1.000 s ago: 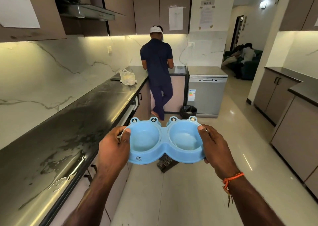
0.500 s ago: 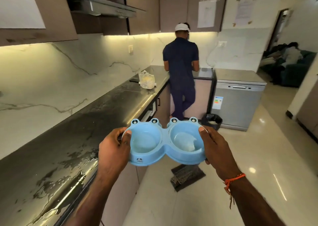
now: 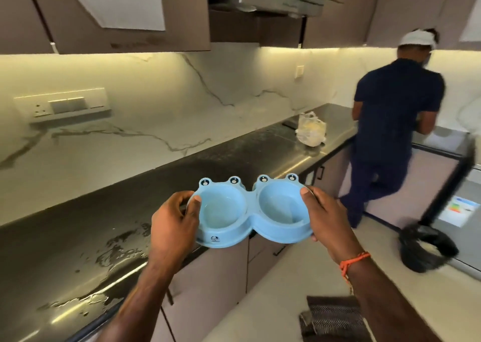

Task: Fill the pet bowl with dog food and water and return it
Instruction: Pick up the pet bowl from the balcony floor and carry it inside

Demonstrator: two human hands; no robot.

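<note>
My left hand [image 3: 173, 218] and right hand [image 3: 321, 215] each grip an end of the blue pet bowl [image 3: 251, 211] above the table [image 3: 104, 211] edge; its contents look blurred.

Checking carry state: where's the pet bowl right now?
Head view, lower centre: the blue double pet bowl is held in the air between the left hand and right hand, over the dark countertop's front edge.

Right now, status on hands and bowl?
Left hand and right hand grip pet bowl ends. Both cups empty. Person ahead at counter.
</note>
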